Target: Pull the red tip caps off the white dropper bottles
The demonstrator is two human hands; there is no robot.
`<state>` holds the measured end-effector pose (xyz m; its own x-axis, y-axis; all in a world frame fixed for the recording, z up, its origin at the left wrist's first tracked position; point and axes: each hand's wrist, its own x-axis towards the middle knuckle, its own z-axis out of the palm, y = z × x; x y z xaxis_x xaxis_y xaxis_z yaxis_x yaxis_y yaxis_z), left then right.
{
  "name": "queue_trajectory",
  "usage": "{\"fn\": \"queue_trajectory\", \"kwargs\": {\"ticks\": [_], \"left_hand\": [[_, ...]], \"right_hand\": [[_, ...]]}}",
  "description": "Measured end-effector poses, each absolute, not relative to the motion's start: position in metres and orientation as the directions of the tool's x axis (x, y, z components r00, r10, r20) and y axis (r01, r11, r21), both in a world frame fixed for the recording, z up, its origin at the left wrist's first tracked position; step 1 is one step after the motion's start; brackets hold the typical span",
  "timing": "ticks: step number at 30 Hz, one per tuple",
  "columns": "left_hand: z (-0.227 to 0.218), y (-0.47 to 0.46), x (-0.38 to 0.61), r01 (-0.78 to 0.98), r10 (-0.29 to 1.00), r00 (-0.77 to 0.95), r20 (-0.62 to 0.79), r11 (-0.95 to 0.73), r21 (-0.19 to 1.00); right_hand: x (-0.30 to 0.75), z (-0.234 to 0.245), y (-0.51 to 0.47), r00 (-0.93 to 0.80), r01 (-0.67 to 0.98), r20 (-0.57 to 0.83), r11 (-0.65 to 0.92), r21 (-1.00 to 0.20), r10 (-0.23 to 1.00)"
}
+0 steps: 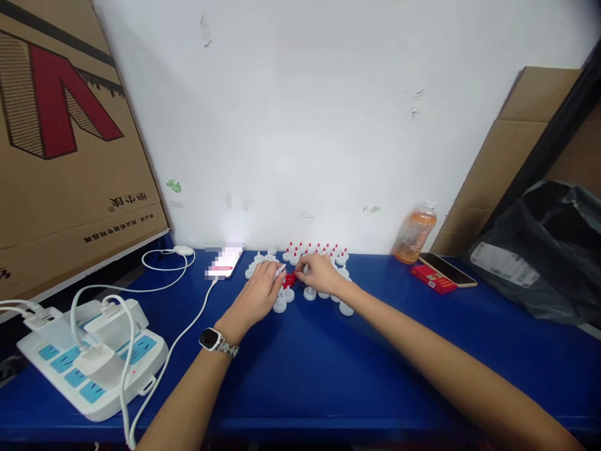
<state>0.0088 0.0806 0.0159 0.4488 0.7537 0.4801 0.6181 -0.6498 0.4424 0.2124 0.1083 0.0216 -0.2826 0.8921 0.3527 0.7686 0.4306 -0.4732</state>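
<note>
My left hand [259,292], wearing a watch at the wrist, is closed around a white nozzle cap [280,270] whose pointed tip sticks out beside the fingers. Just right of it lies a small pile of red tip caps [289,280]. My right hand [320,274] has its fingertips pinched together at the edge of this pile; whatever they hold is hidden. White nozzle caps without red tips, such as one at the front [280,304] and another at the right [346,309], stand around both hands. Behind the right hand are rows of nozzle caps with red tips [342,258].
A lit phone [226,262] on a charging cable lies left of the caps. A white power strip [94,394] with plugs stands front left. At the right are an orange drink bottle [416,233], a red packet [432,279], another phone [451,270] and a dark plastic bag [539,250].
</note>
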Motion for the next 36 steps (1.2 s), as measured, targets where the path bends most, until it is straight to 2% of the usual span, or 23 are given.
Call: {"fn": "queue_trajectory", "kwargs": {"ticks": [2,4,6,9,15,23,31,33,36], "left_hand": [[0.018,0.077,0.010,0.597,0.769,0.439,0.464,-0.636,0.489],[0.018,0.074,0.012,0.567,0.782,0.444,0.437,-0.623,0.539],[0.017,0.072,0.015,0.552,0.792,0.453,0.411,-0.610,0.568],[0.014,0.073,0.017,0.542,0.786,0.463,0.410,-0.617,0.570],[0.011,0.074,0.017,0.517,0.762,0.476,0.440,-0.647,0.560],[0.009,0.074,0.019,0.504,0.708,0.481,0.517,-0.706,0.497],[0.006,0.075,0.022,0.468,0.690,0.469,0.552,-0.723,0.508],[0.006,0.075,0.022,0.478,0.706,0.462,0.537,-0.708,0.519],[0.011,0.075,0.019,0.552,0.735,0.409,0.541,-0.671,0.495]], "right_hand": [[0.211,0.024,0.106,-0.184,0.556,0.413,0.441,-0.705,0.892],[0.206,0.026,0.101,-0.088,0.297,0.440,0.445,-0.845,0.894],[0.199,0.028,0.095,-0.001,0.096,0.440,0.438,-0.894,0.898],[0.189,0.027,0.086,0.073,-0.042,0.412,0.416,-0.908,0.908],[0.175,0.016,0.077,0.087,-0.096,0.412,0.420,-0.903,0.907],[0.169,0.006,0.073,0.132,-0.066,0.452,0.463,-0.884,0.882],[0.165,0.011,0.067,0.144,-0.138,0.398,0.417,-0.898,0.906],[0.170,0.014,0.071,0.105,-0.114,0.393,0.404,-0.908,0.913],[0.184,0.022,0.089,0.071,0.016,0.437,0.437,-0.899,0.896]]}}
